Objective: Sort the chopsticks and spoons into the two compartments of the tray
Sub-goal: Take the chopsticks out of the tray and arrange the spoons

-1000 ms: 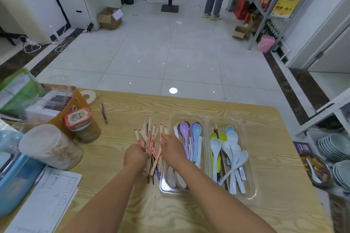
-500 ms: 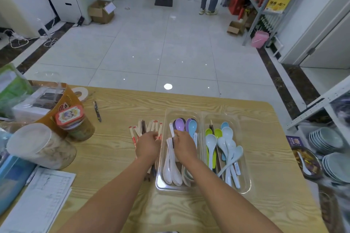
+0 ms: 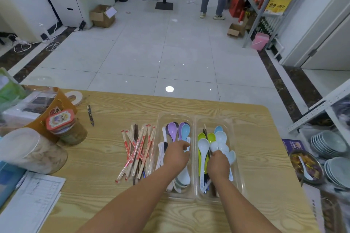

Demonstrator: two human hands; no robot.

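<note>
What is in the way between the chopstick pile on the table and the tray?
Nothing lies between the chopstick pile and the tray; they sit side by side. But the nearer, left compartment is already full of spoons, and the left hand is over them.

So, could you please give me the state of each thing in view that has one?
Tray, two compartments, both part filled.
Left-compartment spoons, lying lengthwise, mixed colours.
Right-compartment spoons, piled with dark chopsticks among them.
Wrapped chopsticks, loose pile on table, outside tray.
Left hand, fingers curled on left-compartment spoons.
Right hand, fingers curled on right-compartment spoons.
Jar, lid on.
</note>
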